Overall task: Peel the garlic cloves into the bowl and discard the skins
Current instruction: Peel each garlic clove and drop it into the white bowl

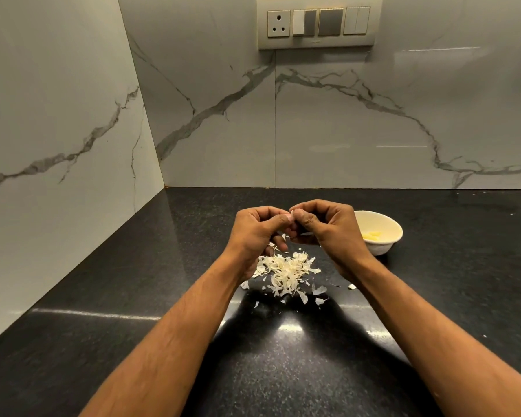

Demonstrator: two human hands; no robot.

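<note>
My left hand and my right hand meet above the black counter, and both pinch one small garlic clove between thumbs and fingertips. The clove is mostly hidden by the fingers. Below the hands lies a heap of pale garlic skins, with loose flakes scattered toward me. A small white bowl stands just right of my right hand and holds a few yellowish peeled cloves.
The black speckled counter runs into a corner of marble-patterned walls at the left and back. A switch panel is mounted high on the back wall. A small white scrap lies beside my right forearm.
</note>
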